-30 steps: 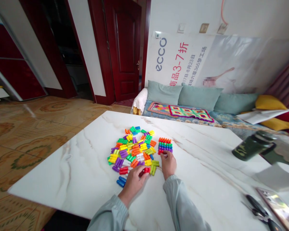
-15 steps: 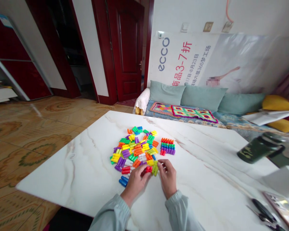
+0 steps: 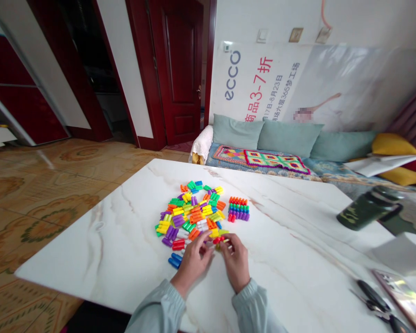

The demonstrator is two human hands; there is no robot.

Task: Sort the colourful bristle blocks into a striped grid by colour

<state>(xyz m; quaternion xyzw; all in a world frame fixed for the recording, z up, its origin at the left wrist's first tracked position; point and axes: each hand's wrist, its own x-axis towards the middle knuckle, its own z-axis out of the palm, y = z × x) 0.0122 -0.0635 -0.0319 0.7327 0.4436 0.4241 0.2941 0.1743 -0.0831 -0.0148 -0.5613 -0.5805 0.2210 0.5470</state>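
On the white marbled table, my right hand (image 3: 236, 261) pinches a small red plastic building piece (image 3: 218, 240) between thumb and fingers. A yellow-green piece (image 3: 217, 247) shows just under it, partly covered by the fingertips. My left hand (image 3: 196, 259) is close on the left, thumb and forefinger apart and curved toward the red piece. Beyond both hands spreads a loose heap of bright tube-shaped pieces (image 3: 196, 216) in several colours. Right of the heap stands a neat block of joined pieces (image 3: 239, 209) in red, blue, green and purple rows. Blue pieces (image 3: 175, 260) lie beside my left wrist.
A dark green bottle (image 3: 362, 210) stands on the table's right side. Nearer me on the right are white paper (image 3: 404, 256), black-handled scissors (image 3: 373, 296) and a phone (image 3: 400, 296). A sofa with pale green cushions (image 3: 291, 138) runs behind the table.
The red piece has passed from my left fingers to my right fingertips. My left finger and thumb have spread apart. The yellow-green piece is now mostly hidden. The view has shifted slightly.
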